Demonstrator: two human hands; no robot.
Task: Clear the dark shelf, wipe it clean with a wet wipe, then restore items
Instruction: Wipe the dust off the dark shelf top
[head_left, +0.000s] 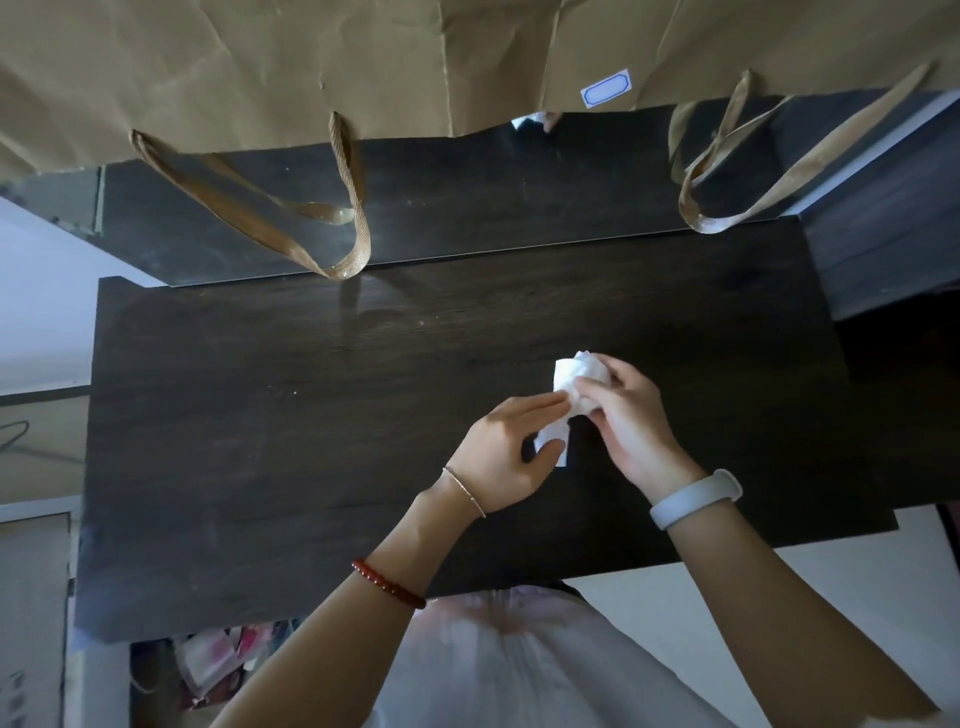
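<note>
Wet wipe (574, 387): white, bunched and partly folded, held by both hands just above the right-centre of the dark shelf (311, 441). Not yet flat on the wood; whether any corner touches the surface, cannot tell.

Left hand (511, 457): thumb and forefinger pinched on the lower end of the wipe, other fingers loosely extended. Thin bracelet and a red bead bracelet on that arm.

Right hand (623, 415): fingers curled round the upper, wadded part of the wipe. Pale wristband on that wrist.

Shelf top bare of items as far as visible; faint specks and a dull streaky sheen near the back edge. Clearing looks done; step in hand appears to be readying the wipe, either unfolding or refolding it into a pad.

To do it well, judged from here: open the wipe to a flat pad with a broad face, press with flat fingers, work in overlapping passes from back edge toward front, turning to a clean face when soiled.

Brown paper bags (363, 67) hang over the rear; one looped handle (353, 260) droops to the shelf's back edge, another at right (711, 218). Likely need lifting aside to reach the wood beneath.

Below the front edge: pale garment, some clutter lower left, indistinct.
</note>
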